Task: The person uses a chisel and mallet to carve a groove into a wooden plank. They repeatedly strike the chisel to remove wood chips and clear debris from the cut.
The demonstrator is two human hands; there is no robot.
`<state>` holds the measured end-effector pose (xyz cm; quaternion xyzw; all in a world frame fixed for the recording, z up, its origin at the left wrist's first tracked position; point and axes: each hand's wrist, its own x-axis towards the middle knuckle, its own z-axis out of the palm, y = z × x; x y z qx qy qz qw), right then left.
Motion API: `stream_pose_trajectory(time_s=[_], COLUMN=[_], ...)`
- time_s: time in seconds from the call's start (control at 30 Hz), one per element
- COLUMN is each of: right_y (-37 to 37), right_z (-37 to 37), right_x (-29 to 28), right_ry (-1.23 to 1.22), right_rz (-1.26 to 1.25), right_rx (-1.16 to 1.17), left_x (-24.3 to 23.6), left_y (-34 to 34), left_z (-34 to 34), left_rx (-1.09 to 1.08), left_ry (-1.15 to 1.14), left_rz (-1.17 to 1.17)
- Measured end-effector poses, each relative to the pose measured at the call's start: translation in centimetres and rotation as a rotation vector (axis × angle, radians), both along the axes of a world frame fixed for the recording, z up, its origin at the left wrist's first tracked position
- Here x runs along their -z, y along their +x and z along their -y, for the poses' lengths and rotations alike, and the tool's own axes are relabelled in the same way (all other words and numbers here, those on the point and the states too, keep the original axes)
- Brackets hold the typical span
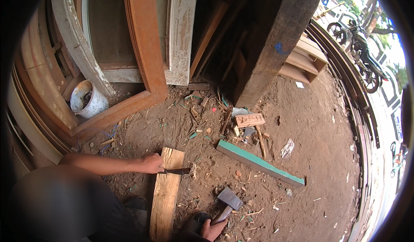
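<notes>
A pale, split wooden board (166, 201) lies lengthwise in front of me at lower middle. My left hand (151, 163) is closed on a dark metal blade tool (181, 171) that lies crosswise over the board's upper part. To the board's right, my right hand (212, 228) grips the handle of a hammer (229, 197) with a heavy dark square head, held low over the dirt. Wood chips are scattered around the board.
Green-edged beam (263, 162) and scrap pieces (250, 120) lie ahead on dirt ground (323, 177). Leaning frames (144, 48), a paint bucket (90, 106) stand left; a thick post (269, 56) rises ahead. A wooden shelf unit (302, 61) and motorcycle (362, 52) are at right.
</notes>
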<state>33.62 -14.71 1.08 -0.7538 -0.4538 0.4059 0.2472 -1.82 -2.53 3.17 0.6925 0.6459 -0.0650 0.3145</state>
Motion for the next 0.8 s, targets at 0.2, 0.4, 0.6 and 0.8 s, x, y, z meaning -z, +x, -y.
stream_pose_trajectory(time_s=[0.2,0.4,0.6,0.8], right_y=[0.0,0.1,0.3,-0.1], right_z=[-0.1,0.1,0.4,0.7], right_x=[0.0,0.6,2.0,3.0], right_ry=[-0.011,-0.007,0.106,0.046], right_rz=[0.000,0.023,-0.023,0.104], right_rx=[0.001,-0.003,-0.026,0.078], left_x=[-0.3,0.7,1.4,0.2], left_y=[0.2,-0.2,-0.4,0.1], left_z=[-0.1,-0.1,0.4,-0.1], left_rx=[-0.011,0.043,0.024,0.045], left_ry=[-0.022,-0.057,0.056,-0.004], left_rz=[0.001,0.007,-0.044,-0.038])
